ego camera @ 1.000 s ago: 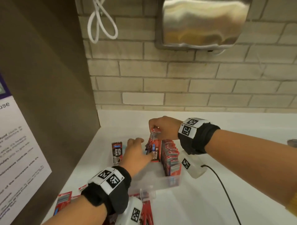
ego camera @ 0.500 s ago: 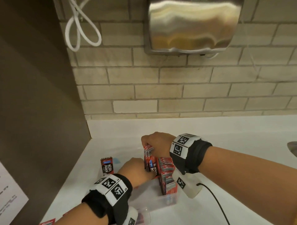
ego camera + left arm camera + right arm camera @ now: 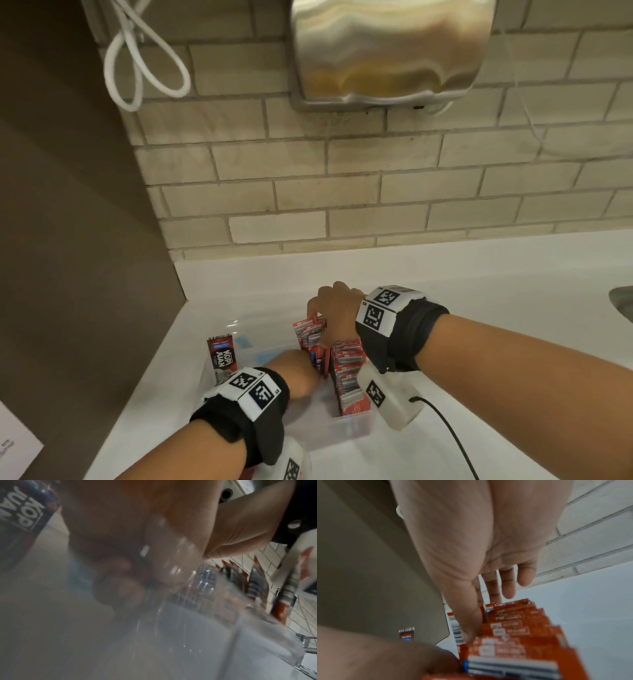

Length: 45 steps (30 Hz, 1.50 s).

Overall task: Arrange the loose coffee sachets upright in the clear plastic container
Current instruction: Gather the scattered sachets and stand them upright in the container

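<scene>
A clear plastic container point(image 3: 346, 431) sits on the white counter with a row of red coffee sachets point(image 3: 349, 373) standing upright along its right side. My right hand point(image 3: 317, 320) reaches down from above and pinches the tops of a bunch of these sachets point(image 3: 513, 626) between thumb and fingers. My left hand point(image 3: 301, 373) is inside the container, fingers curled, holding a red sachet point(image 3: 318, 359) against the row. Its fingertips are hidden in the head view and blurred through the plastic wall point(image 3: 223, 635). A brown Kopi Juan sachet point(image 3: 222, 356) stands at the container's left end.
A dark brown panel point(image 3: 68, 240) closes off the left side, and a brick wall point(image 3: 342, 192) stands behind the counter. A steel hand dryer point(image 3: 387, 51) and a white cable loop point(image 3: 137, 68) hang above. A sink edge point(image 3: 621, 301) shows at far right.
The head view has tilted up, so the loose sachets near the front edge have left the picture. My left hand has pushed further in against the row. The right hand still holds the sachet tops.
</scene>
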### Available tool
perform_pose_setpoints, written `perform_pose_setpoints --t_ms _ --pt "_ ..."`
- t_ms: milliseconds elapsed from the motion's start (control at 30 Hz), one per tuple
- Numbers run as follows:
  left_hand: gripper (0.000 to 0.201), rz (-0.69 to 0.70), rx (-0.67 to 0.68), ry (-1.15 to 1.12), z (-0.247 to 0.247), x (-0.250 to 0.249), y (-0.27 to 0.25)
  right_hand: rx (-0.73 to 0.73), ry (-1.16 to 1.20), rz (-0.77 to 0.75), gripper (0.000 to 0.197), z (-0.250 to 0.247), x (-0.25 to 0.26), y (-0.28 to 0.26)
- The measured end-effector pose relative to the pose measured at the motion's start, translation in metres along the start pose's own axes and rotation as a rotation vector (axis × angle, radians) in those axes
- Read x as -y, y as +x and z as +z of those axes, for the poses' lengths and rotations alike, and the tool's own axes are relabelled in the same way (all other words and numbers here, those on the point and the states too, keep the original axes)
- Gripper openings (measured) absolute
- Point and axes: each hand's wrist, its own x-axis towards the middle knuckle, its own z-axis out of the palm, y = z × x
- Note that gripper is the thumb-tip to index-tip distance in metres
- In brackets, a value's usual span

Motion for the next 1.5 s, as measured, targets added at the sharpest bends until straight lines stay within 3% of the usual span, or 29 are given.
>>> perform_pose_setpoints --t_ms 133,467,633,800,933,1033,1100,1200,1500 --pt "0.021 -0.034 -0.021 -0.175 -0.003 0.004 -0.002 -0.011 0.050 0.023 0.049 0.000 -0.004 -0.006" --pt "0.018 0.039 -0.085 -0.283 -0.011 0.000 -0.007 -0.072 0.226 0.146 0.068 0.011 -0.005 -0.019" --pt "0.026 0.100 -0.084 -0.141 -0.008 0.005 -0.003 -0.078 0.512 0.178 0.070 0.011 -0.032 -0.039" --pt "0.024 0.112 -0.117 -0.163 -0.008 0.008 0.001 -0.119 0.971 0.293 0.054 0.022 -0.048 -0.059" --pt "0.025 0.103 -0.167 -0.180 -0.009 0.009 0.005 0.028 1.227 0.375 0.051 0.051 -0.046 -0.074" --pt "0.022 0.091 -0.185 -0.217 -0.007 0.011 0.007 0.120 1.276 0.328 0.058 0.074 -0.039 -0.081" --pt "0.020 0.086 -0.188 -0.259 -0.007 0.012 0.008 0.135 1.305 0.283 0.051 0.084 -0.035 -0.083" --pt "0.017 0.092 -0.182 -0.308 -0.007 0.013 0.008 0.086 1.318 0.245 0.037 0.090 -0.029 -0.085" --pt "0.019 0.114 -0.176 -0.328 -0.007 0.017 0.007 -0.059 1.128 0.205 0.026 0.089 -0.011 -0.092"
